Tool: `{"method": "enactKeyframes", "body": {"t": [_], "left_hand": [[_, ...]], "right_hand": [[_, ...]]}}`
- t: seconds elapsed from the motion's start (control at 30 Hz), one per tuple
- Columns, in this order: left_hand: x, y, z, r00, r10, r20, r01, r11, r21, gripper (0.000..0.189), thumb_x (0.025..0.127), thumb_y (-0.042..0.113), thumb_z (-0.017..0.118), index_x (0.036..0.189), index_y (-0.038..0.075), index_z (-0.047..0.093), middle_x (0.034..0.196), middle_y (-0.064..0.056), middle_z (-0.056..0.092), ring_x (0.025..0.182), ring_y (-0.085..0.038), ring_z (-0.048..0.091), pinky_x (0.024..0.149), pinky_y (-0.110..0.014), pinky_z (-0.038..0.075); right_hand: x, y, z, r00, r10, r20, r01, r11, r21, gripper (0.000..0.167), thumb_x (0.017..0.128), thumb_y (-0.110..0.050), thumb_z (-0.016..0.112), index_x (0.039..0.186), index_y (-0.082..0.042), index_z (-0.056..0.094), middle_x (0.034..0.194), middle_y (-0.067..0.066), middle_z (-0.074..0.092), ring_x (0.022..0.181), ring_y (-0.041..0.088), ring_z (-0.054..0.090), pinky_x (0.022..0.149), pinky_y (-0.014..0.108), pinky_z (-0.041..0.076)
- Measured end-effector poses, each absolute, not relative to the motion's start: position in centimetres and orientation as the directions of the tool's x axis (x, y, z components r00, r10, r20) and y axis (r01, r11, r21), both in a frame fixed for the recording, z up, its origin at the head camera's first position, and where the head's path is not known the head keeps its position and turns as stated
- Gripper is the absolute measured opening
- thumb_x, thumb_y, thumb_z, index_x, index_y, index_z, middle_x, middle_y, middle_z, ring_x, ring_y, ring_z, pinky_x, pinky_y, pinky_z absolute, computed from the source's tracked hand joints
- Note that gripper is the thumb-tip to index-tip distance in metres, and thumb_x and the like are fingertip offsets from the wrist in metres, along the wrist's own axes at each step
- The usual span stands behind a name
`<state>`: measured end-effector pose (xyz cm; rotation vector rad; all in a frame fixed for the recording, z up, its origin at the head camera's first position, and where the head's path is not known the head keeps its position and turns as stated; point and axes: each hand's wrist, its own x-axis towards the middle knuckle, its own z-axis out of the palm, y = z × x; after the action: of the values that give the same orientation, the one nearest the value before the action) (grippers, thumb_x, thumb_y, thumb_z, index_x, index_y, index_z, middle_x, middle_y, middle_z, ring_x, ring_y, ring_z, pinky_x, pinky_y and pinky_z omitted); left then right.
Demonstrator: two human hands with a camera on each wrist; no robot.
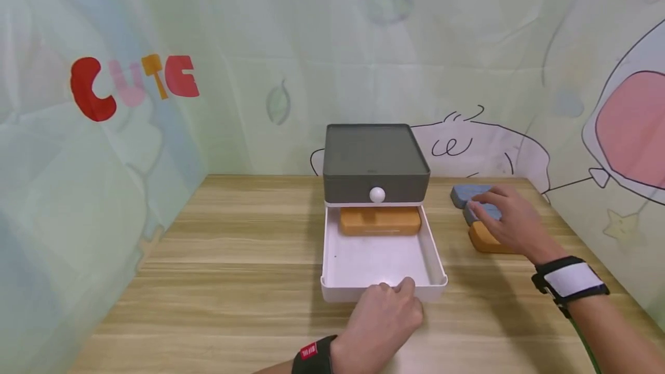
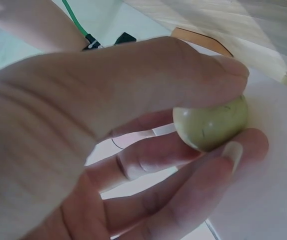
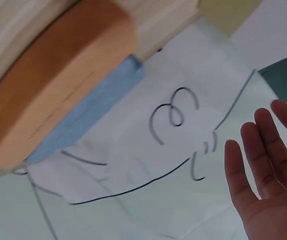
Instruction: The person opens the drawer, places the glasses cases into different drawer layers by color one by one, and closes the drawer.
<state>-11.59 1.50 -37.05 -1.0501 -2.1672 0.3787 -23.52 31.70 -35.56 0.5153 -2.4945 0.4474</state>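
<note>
My left hand point(image 1: 384, 316) is at the front of a pulled-out white drawer point(image 1: 381, 264). In the left wrist view its thumb and fingers pinch the drawer's round knob point(image 2: 211, 122); the head view hides this knob behind the hand. An orange block point(image 1: 380, 221) lies at the back of the drawer. My right hand point(image 1: 511, 221) hovers over several blocks to the right of the drawer, its fingers loosely extended and holding nothing. Under and beside it are a blue block point(image 1: 462, 194), a second blue block point(image 1: 470, 216) and an orange block point(image 1: 485, 240), partly hidden by the hand.
Above the drawer sits a dark grey drawer box point(image 1: 375, 154) with a white knob point(image 1: 377, 194), its upper drawer closed. Everything stands on a wooden table point(image 1: 234, 270). Behind and on both sides hangs a printed cloth point(image 1: 244, 45).
</note>
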Motion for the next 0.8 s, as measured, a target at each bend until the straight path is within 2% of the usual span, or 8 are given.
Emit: {"method": "enactKeyframes", "body": {"t": [0.1, 0.17, 0.27, 0.37, 0.47, 0.6, 0.8], "left_hand": [[-11.6, 1.5, -37.0, -0.440, 0.776, 0.452, 0.571, 0.630, -0.526, 0.018, 0.081, 0.017, 0.072, 0.068, 0.029, 0.069, 0.068, 0.008, 0.048, 0.047, -0.007, 0.048, 0.042, -0.023, 0.038], [-11.5, 1.4, -37.0, -0.442, 0.776, 0.451, 0.571, 0.631, -0.525, 0.018, 0.081, 0.017, 0.072, 0.069, 0.029, 0.069, 0.068, 0.008, 0.048, 0.047, -0.007, 0.048, 0.042, -0.023, 0.038], [-11.5, 1.4, -37.1, -0.440, 0.776, 0.453, 0.576, 0.631, -0.520, 0.018, 0.081, 0.017, 0.072, 0.069, 0.029, 0.069, 0.069, 0.008, 0.048, 0.047, -0.008, 0.048, 0.041, -0.023, 0.037], [-11.5, 1.4, -37.1, -0.440, 0.776, 0.453, 0.578, 0.630, -0.518, 0.018, 0.081, 0.017, 0.072, 0.069, 0.029, 0.069, 0.069, 0.008, 0.048, 0.047, -0.008, 0.048, 0.041, -0.023, 0.036], [-11.5, 1.4, -37.1, -0.444, 0.778, 0.445, 0.580, 0.628, -0.518, 0.018, 0.082, 0.017, 0.072, 0.069, 0.029, 0.069, 0.069, 0.008, 0.049, 0.047, -0.008, 0.049, 0.041, -0.023, 0.037], [-11.5, 1.5, -37.0, -0.451, 0.779, 0.436, 0.584, 0.627, -0.515, 0.018, 0.082, 0.017, 0.072, 0.069, 0.029, 0.069, 0.069, 0.008, 0.049, 0.048, -0.008, 0.050, 0.041, -0.023, 0.037], [-11.5, 1.4, -37.0, -0.456, 0.781, 0.427, 0.590, 0.624, -0.512, 0.017, 0.082, 0.017, 0.072, 0.070, 0.029, 0.069, 0.070, 0.008, 0.050, 0.048, -0.009, 0.049, 0.042, -0.023, 0.037]], "right_hand": [[-23.5, 33.3, -36.3, -0.754, -0.290, 0.589, -0.457, 0.876, -0.153, 0.019, 0.092, -0.014, 0.073, 0.103, 0.002, 0.077, 0.098, 0.019, 0.067, 0.089, 0.035, 0.064, 0.072, 0.052, 0.052], [-23.5, 34.2, -36.8, -0.759, -0.297, 0.580, -0.456, 0.878, -0.147, 0.023, 0.092, -0.015, 0.074, 0.106, 0.003, 0.075, 0.100, 0.019, 0.066, 0.090, 0.035, 0.063, 0.073, 0.052, 0.051], [-23.4, 35.3, -37.5, -0.802, -0.284, 0.526, -0.428, 0.886, -0.175, 0.031, 0.092, -0.019, 0.074, 0.114, 0.004, 0.072, 0.107, 0.024, 0.063, 0.098, 0.039, 0.060, 0.078, 0.056, 0.050], [-23.2, 36.3, -38.0, -0.875, -0.254, 0.413, -0.364, 0.906, -0.214, 0.042, 0.094, -0.026, 0.072, 0.124, 0.004, 0.067, 0.120, 0.032, 0.058, 0.109, 0.048, 0.055, 0.086, 0.065, 0.048], [-23.3, 37.3, -38.5, -0.922, -0.234, 0.309, -0.308, 0.927, -0.216, 0.054, 0.095, -0.035, 0.071, 0.132, 0.003, 0.062, 0.129, 0.036, 0.053, 0.116, 0.053, 0.051, 0.092, 0.070, 0.045], [-23.4, 38.4, -39.4, -0.936, -0.245, 0.254, -0.298, 0.934, -0.199, 0.070, 0.089, -0.046, 0.075, 0.138, 0.001, 0.057, 0.134, 0.037, 0.050, 0.117, 0.055, 0.053, 0.092, 0.070, 0.046], [-23.3, 39.9, -41.0, -0.955, -0.240, 0.172, -0.273, 0.940, -0.206, 0.089, 0.079, -0.053, 0.082, 0.143, 0.000, 0.050, 0.140, 0.039, 0.043, 0.123, 0.058, 0.047, 0.094, 0.073, 0.043]]}}
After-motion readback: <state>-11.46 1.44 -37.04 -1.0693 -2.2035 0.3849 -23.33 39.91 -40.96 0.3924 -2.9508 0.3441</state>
